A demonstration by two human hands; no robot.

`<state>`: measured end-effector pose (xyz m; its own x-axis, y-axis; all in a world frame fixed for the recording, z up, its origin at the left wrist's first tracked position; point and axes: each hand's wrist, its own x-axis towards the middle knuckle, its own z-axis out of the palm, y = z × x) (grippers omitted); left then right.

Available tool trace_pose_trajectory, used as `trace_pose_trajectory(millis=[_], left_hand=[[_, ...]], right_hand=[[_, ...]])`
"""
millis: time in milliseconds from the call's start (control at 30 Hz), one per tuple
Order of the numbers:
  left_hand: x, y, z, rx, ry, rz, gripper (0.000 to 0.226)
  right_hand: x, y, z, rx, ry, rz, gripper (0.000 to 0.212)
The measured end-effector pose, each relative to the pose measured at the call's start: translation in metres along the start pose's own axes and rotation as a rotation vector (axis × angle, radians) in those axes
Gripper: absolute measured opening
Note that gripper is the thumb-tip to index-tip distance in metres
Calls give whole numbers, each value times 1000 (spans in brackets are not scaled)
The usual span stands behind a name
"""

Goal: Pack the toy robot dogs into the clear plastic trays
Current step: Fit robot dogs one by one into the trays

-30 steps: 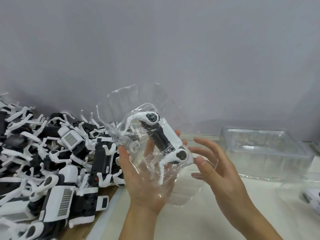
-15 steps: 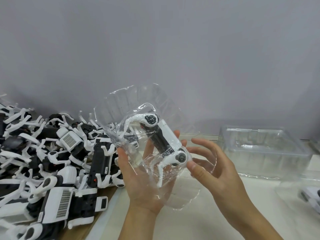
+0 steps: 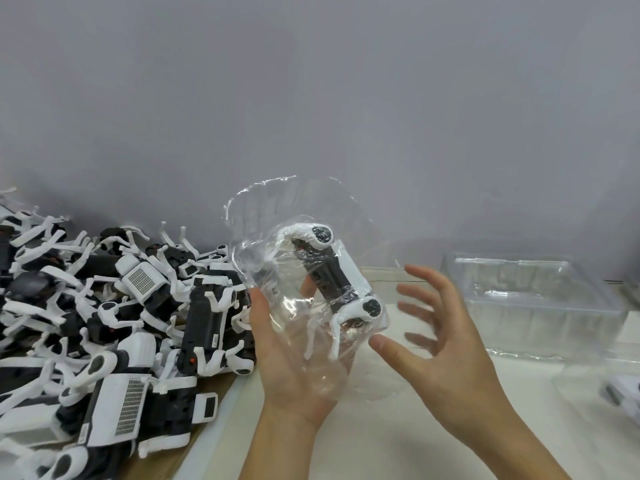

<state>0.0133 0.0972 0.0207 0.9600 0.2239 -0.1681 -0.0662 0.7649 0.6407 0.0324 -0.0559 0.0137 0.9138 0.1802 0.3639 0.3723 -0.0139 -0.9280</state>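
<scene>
No writing is legible (labels too small). The left hand (image 3: 294,368) cradles the clear tray (image 3: 294,244) holding a toy robot dog (image 3: 337,275); the right hand (image 3: 440,344) hovers beside, fingers spread.

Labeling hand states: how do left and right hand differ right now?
The left hand is palm up, cradling the clear plastic tray with a toy robot dog in it; the right hand holds nothing. The left hand's thumb lies against the tray, while the right hand's fingers are spread, motion-blurred, just clear of it. Both are bare and raised above the table.
</scene>
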Motion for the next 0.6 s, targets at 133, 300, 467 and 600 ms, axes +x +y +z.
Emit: trace_pose_trajectory(millis=[133, 300, 467, 600], left_hand=[[-3, 0, 4, -3, -52, -21, 97], [-3, -1, 3, 51, -125, -21, 90], [-2, -3, 3, 90, -112, -68, 103], [1, -3, 0, 76, -118, -88, 102]], right_hand=[[2, -3, -5, -287, 33, -200, 58], [3, -3, -8, -340, 16, -236, 41], [3, -3, -10, -366, 37, -236, 38], [3, -2, -11, -371, 43, -236, 36]])
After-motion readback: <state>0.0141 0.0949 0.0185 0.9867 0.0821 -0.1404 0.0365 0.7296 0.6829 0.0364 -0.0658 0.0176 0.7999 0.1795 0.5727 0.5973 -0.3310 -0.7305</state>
